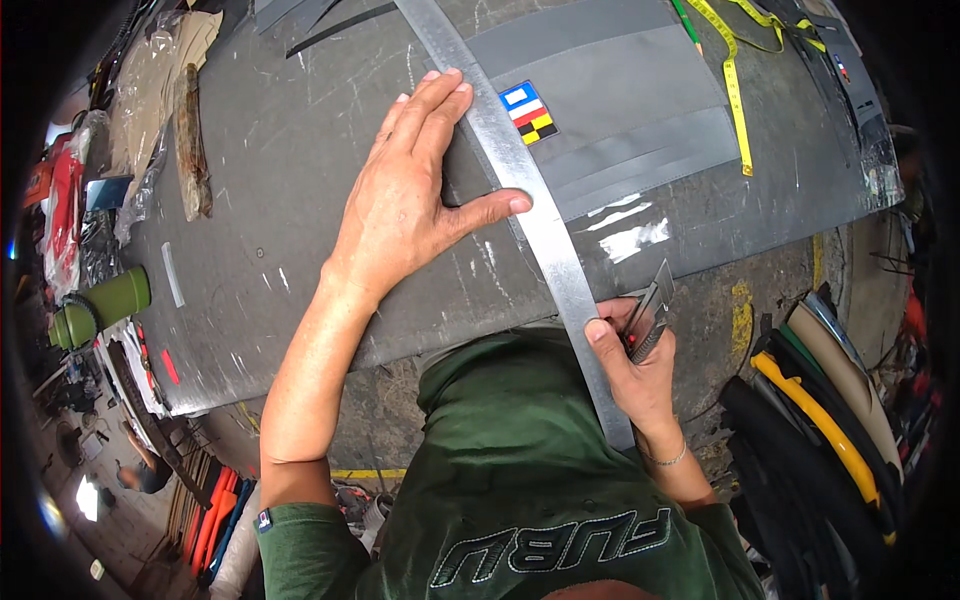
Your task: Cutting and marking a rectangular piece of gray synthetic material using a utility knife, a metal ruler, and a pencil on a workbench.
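A long metal ruler (545, 225) lies slantwise over the dark worktable, its near end sticking out past the edge in front of me. My left hand (395, 205) rests on it with fingers and thumb spread, fingertips and thumb touching the ruler's left side. At the near end, my right hand (640, 380) pinches the ruler under its thumb. The same hand holds a utility knife (650, 305), blade pointing up and away. Beneath the ruler's right side lies a grey fabric panel (630, 95) bearing a small multicoloured patch (528, 112).
A yellow tape measure (735, 90) and a green pencil (686, 22) lie at the far right of the worktable (270, 250). A green roll (105, 305) sits off its left edge. Rolls of material (820, 420) stand at the lower right.
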Demonstrator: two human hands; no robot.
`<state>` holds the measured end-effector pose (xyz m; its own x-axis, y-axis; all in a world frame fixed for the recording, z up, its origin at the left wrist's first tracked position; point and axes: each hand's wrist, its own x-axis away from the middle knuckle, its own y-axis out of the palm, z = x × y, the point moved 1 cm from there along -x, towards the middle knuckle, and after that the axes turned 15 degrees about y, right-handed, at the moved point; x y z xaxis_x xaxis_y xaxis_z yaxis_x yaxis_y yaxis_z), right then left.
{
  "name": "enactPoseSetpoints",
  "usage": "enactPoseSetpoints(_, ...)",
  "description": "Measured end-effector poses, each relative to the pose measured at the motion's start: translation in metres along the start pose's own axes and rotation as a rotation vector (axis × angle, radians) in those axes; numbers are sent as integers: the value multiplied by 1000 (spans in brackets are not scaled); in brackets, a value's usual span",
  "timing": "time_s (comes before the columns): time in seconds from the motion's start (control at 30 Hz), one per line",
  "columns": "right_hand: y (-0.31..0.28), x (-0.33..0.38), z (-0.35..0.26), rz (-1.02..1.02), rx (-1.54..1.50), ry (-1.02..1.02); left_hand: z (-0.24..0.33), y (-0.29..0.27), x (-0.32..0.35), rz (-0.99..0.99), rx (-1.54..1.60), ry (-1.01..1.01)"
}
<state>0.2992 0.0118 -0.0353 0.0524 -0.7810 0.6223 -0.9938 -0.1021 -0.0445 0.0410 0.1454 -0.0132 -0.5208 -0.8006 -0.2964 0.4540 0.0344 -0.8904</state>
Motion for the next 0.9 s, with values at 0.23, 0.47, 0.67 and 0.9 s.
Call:
enactPoseSetpoints(0.23,-1,-1,3,8,23,-2,0,-1,0,-2,6,-4)
enactPoseSetpoints(0.47,1,-1,-5,26,34,-20,3,-4,-2,0,-39,-4)
enactPoseSetpoints(0.67,2,0,-9,60,80,-44,19,-13,-11,-44,47,168)
enactPoseSetpoints(0.9,2,1,-13,44,94,2,40,-8,2,-90,8,308)
